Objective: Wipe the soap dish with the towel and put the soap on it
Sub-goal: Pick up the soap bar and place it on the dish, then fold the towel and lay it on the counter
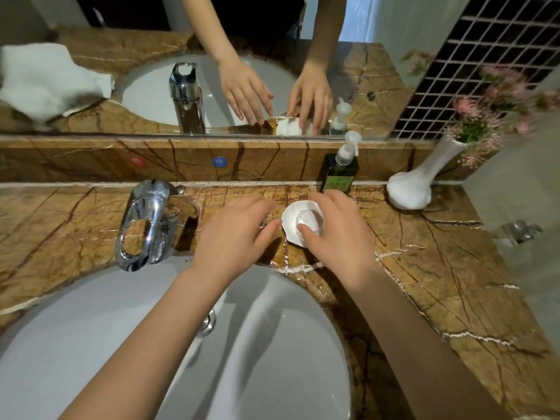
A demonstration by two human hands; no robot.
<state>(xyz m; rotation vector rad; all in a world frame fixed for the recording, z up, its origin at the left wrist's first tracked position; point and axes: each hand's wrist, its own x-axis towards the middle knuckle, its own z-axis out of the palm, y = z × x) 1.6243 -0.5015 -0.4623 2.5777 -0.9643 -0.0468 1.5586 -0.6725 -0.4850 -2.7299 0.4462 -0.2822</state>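
Note:
A white shell-shaped soap dish [289, 218] sits on the brown marble counter [439, 268], behind the basin's right rim. A round white soap [309, 221] rests in the dish. My right hand [342, 234] reaches over it, thumb and fingers closed around the soap. My left hand [233, 237] lies flat on the counter just left of the dish, fingers apart, thumb tip against the dish's rim. The white towel [45, 80] shows only as a reflection in the mirror, crumpled on the counter at the far left.
A chrome faucet [145, 225] stands left of my hands, behind the white basin [151, 344]. A green pump bottle [339, 174] stands right behind the dish. A white vase [412, 189] with pink flowers is at the back right.

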